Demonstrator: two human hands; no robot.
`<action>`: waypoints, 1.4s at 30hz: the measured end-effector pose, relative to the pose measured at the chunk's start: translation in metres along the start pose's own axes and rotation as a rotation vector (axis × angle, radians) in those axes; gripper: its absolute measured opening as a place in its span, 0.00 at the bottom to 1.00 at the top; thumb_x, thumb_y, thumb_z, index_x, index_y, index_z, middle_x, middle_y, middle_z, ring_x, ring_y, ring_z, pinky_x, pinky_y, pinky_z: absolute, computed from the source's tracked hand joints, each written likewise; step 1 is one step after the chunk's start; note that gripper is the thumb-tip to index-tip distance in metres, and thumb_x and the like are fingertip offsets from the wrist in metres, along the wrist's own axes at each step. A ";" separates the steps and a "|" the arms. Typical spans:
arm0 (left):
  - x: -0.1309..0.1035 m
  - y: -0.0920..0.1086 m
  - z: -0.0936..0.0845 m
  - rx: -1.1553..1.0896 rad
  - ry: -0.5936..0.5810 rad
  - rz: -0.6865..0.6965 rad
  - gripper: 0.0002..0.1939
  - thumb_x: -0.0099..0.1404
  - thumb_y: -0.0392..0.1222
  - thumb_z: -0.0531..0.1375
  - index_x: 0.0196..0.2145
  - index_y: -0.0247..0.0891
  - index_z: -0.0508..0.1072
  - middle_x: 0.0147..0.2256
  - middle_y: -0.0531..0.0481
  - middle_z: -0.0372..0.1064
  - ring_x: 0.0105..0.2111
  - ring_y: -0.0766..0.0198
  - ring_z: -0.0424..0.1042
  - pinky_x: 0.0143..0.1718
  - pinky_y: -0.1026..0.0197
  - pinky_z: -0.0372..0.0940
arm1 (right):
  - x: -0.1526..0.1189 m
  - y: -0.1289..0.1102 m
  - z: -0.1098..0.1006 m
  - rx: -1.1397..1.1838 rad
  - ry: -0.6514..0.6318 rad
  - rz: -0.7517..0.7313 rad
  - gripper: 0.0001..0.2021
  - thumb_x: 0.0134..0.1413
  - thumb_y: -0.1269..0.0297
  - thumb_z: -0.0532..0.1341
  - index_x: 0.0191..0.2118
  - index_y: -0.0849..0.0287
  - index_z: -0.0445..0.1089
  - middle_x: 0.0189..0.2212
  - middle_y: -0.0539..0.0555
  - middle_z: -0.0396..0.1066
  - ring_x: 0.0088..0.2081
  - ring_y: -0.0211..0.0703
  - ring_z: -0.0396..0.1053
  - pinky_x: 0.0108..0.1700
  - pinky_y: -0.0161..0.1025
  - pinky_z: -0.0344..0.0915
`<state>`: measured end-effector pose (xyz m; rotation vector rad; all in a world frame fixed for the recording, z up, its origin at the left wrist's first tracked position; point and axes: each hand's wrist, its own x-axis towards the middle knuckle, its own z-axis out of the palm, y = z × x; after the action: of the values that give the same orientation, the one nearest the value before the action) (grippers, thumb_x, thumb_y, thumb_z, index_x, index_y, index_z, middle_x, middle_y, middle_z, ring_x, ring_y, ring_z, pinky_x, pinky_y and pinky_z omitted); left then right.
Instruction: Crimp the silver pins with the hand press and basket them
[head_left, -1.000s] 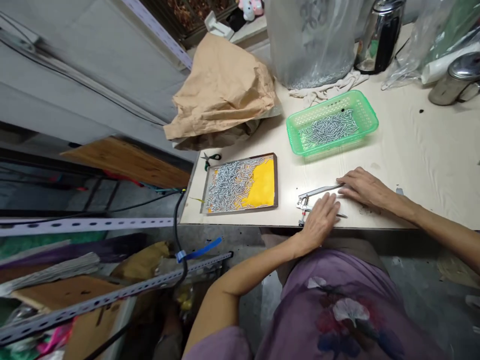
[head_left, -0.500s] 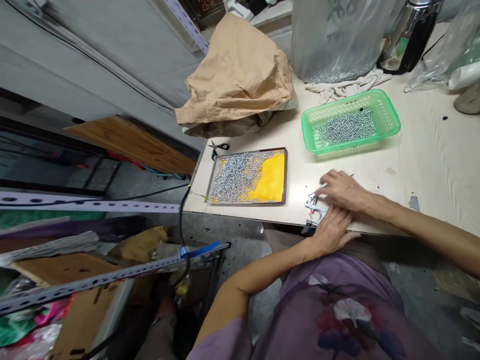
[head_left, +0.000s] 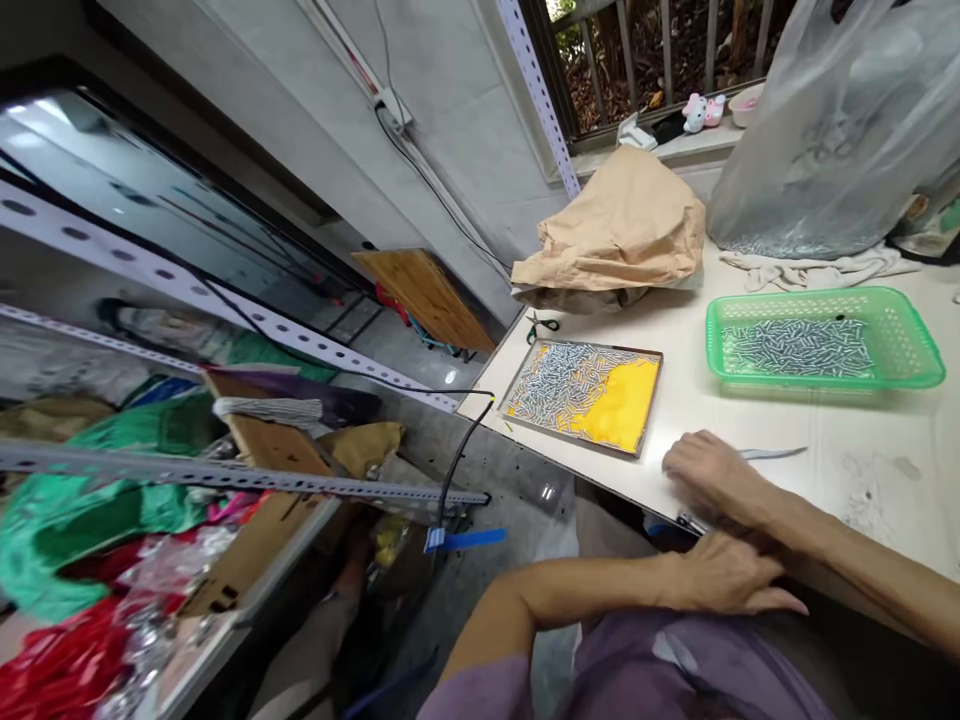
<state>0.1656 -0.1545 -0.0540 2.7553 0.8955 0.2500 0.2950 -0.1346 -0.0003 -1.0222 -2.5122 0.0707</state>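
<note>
My right hand (head_left: 709, 478) is over the front edge of the table (head_left: 892, 470), fingers bent together and partly blurred; what they hold is hidden. A slim pointed silver tool (head_left: 776, 453) shows behind it; whether the hand touches it cannot be told. Just below, my left hand (head_left: 727, 575) lies with its thumb stretched out, fingers partly under the right wrist. A small metal fixture (head_left: 690, 522) shows between the hands, mostly covered. To the left, a shallow tray (head_left: 651, 410) with a yellow base holds many small metal pins (head_left: 559, 380). Behind stands a green basket (head_left: 911, 345) of similar pins (head_left: 802, 347).
Scissors (head_left: 541, 325) lie beyond the tray. A crumpled brown paper bag (head_left: 622, 220) and a large clear plastic bag (head_left: 810, 160) stand at the back, with a white cloth (head_left: 825, 268) before the plastic bag. A black cable (head_left: 457, 455) hangs at the table's left corner.
The view has swung left and up, so the table sits further right and lower. My right hand has shifted over the fixture, covering most of it, and more of the pointed tool shows.
</note>
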 end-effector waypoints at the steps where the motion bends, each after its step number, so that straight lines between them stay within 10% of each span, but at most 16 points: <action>1: -0.003 0.004 -0.003 -0.013 0.016 0.047 0.14 0.71 0.43 0.52 0.49 0.49 0.74 0.40 0.44 0.75 0.40 0.55 0.74 0.40 0.52 0.70 | 0.002 0.007 -0.014 0.022 0.084 0.033 0.11 0.64 0.71 0.52 0.33 0.57 0.69 0.28 0.53 0.71 0.31 0.43 0.64 0.35 0.40 0.57; 5: -0.007 -0.013 -0.032 -0.045 0.097 0.089 0.13 0.72 0.43 0.52 0.42 0.41 0.76 0.41 0.44 0.74 0.43 0.58 0.72 0.46 0.54 0.69 | 0.004 0.054 -0.079 -0.036 0.333 0.276 0.12 0.67 0.64 0.50 0.41 0.58 0.70 0.35 0.58 0.74 0.39 0.49 0.69 0.41 0.45 0.64; 9: 0.009 -0.083 -0.078 0.107 0.241 -0.489 0.12 0.71 0.42 0.54 0.36 0.36 0.76 0.38 0.42 0.73 0.41 0.56 0.70 0.43 0.55 0.67 | -0.007 0.100 -0.112 -0.200 0.303 0.524 0.23 0.68 0.53 0.43 0.46 0.59 0.71 0.38 0.66 0.72 0.42 0.62 0.68 0.40 0.55 0.65; 13: 0.025 -0.135 -0.100 0.165 0.144 -0.776 0.12 0.69 0.45 0.57 0.37 0.34 0.76 0.41 0.40 0.73 0.46 0.53 0.68 0.42 0.55 0.65 | -0.026 0.101 -0.105 -0.201 0.260 0.558 0.27 0.67 0.47 0.40 0.56 0.53 0.67 0.45 0.66 0.68 0.42 0.65 0.68 0.37 0.59 0.67; 18: 0.032 -0.148 -0.096 0.201 0.007 -0.798 0.10 0.68 0.42 0.57 0.38 0.34 0.76 0.45 0.38 0.72 0.49 0.51 0.68 0.45 0.55 0.64 | -0.057 0.057 -0.078 -0.090 0.225 0.443 0.18 0.67 0.54 0.48 0.52 0.52 0.70 0.45 0.62 0.70 0.41 0.57 0.72 0.37 0.52 0.70; 30: 0.039 -0.141 -0.113 0.208 -0.048 -0.689 0.12 0.65 0.30 0.53 0.38 0.32 0.77 0.43 0.38 0.75 0.46 0.54 0.71 0.47 0.57 0.64 | -0.118 -0.013 -0.058 0.123 0.146 0.516 0.15 0.68 0.59 0.48 0.43 0.53 0.72 0.39 0.56 0.74 0.38 0.47 0.75 0.41 0.45 0.73; 34: 0.023 -0.104 -0.112 -0.223 0.095 -0.690 0.08 0.63 0.36 0.57 0.32 0.34 0.76 0.32 0.47 0.75 0.32 0.63 0.72 0.37 0.62 0.66 | -0.123 -0.031 -0.047 0.210 0.092 0.552 0.15 0.68 0.62 0.49 0.45 0.56 0.72 0.39 0.57 0.73 0.39 0.46 0.74 0.40 0.42 0.72; 42: -0.014 -0.014 -0.072 -0.975 -0.216 -0.802 0.13 0.53 0.48 0.65 0.27 0.33 0.76 0.17 0.57 0.64 0.16 0.74 0.55 0.18 0.69 0.50 | -0.126 -0.046 -0.024 0.057 -0.047 0.553 0.13 0.67 0.66 0.50 0.42 0.59 0.73 0.33 0.57 0.70 0.33 0.45 0.68 0.34 0.41 0.63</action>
<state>0.1299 -0.1396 0.0096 1.3901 1.2755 0.1617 0.3554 -0.2564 -0.0151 -1.6736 -2.1774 0.3279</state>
